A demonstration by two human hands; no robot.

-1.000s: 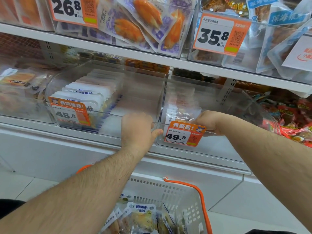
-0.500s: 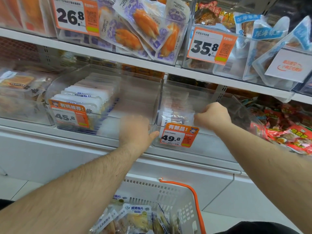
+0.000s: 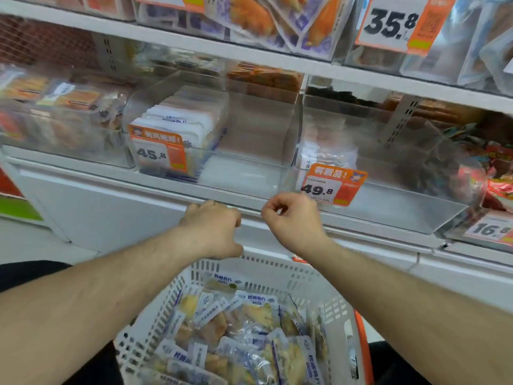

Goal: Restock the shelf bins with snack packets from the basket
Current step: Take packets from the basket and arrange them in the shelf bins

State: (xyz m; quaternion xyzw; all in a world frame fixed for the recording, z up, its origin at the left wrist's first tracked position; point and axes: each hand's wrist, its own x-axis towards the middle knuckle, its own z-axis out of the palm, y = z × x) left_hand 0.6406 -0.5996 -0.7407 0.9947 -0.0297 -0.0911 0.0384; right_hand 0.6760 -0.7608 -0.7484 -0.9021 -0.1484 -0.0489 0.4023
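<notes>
A white basket (image 3: 277, 263) with an orange handle sits low in the middle, filled with several clear fish-snack packets (image 3: 249, 323). Above it are two clear shelf bins. The bin tagged 45.8 (image 3: 249, 165) has a row of white packets (image 3: 180, 126) on its left side and bare room on its right. The bin tagged 49.8 (image 3: 402, 209) holds a few packets (image 3: 327, 154) at its left. My left hand (image 3: 213, 226) and my right hand (image 3: 291, 220) hover side by side below the bins and above the basket's far rim, fingers loosely curled, holding nothing.
The upper shelf carries bins of orange snack packs (image 3: 263, 15) and a 35.8 tag (image 3: 391, 23). A bin of orange-brown packets (image 3: 55, 112) stands at the left. Red packets (image 3: 499, 179) and a 16.8 tag (image 3: 488, 229) are at the right. A white cabinet front (image 3: 111, 207) runs below.
Both hands have let go of the bins' front edges and dropped down toward the basket. The view has tilted down, showing more of the basket.
</notes>
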